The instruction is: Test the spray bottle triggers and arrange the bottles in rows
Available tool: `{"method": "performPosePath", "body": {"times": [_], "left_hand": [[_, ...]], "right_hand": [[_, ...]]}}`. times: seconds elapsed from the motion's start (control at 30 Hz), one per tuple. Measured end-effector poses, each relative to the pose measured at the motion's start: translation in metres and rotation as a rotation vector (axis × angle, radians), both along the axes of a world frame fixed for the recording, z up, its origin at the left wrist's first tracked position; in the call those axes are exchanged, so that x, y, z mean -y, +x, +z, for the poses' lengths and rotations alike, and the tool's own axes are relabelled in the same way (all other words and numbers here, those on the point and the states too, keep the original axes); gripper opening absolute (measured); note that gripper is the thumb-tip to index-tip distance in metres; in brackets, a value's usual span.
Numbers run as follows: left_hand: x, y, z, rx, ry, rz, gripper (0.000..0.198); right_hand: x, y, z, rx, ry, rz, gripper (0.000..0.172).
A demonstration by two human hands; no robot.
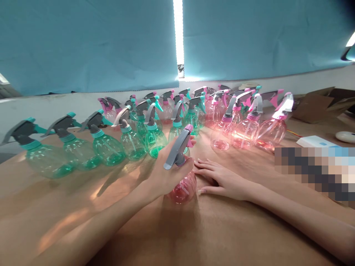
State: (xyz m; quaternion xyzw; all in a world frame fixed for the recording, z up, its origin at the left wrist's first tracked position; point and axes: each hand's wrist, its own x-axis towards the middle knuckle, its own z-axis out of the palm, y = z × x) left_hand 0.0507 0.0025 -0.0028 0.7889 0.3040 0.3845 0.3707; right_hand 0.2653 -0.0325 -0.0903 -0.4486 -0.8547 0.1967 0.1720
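Note:
My left hand [162, 175] is wrapped round the neck of a pink spray bottle [181, 191] with a grey trigger head, which stands on the brown table in front of me. Part of the bottle's neck and its trigger are hidden by the fingers. Just to the right, my right hand [226, 180] lies on the table with fingers stretched out toward the bottle, holding nothing. Green spray bottles [108, 149] with grey and teal heads line up on the left. Pink spray bottles [246, 135] stand on the right, beyond my right hand.
Several more spray bottles [166, 111] crowd the back of the table [149, 236]. An open cardboard box [312, 105] sits at the far right, near a white box-shaped item [316, 141] and a white computer mouse [345, 136]. Blue curtains [88, 44] hang behind.

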Motion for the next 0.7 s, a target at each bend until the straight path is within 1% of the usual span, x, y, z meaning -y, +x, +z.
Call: {"method": "performPosePath", "body": {"times": [0.07,0.23,0.47,0.7], "left_hand": [[-0.0004,-0.0004,-0.0005,0.000,-0.002,0.001,0.052],[0.0012,-0.0021,-0.0010,0.009,-0.009,-0.005,0.047],[0.0026,-0.0022,0.0009,0.013,-0.019,-0.012,0.052],[0.0006,-0.0054,0.0025,-0.085,0.006,-0.029,0.044]], "right_hand": [[0.0002,0.0001,0.0000,0.000,-0.002,-0.002,0.072],[0.0010,-0.0003,-0.0004,-0.013,-0.012,-0.014,0.072],[0.0020,-0.0005,0.0001,0.013,-0.014,-0.040,0.074],[0.0029,-0.0014,0.0012,0.020,-0.024,-0.048,0.073]]}}
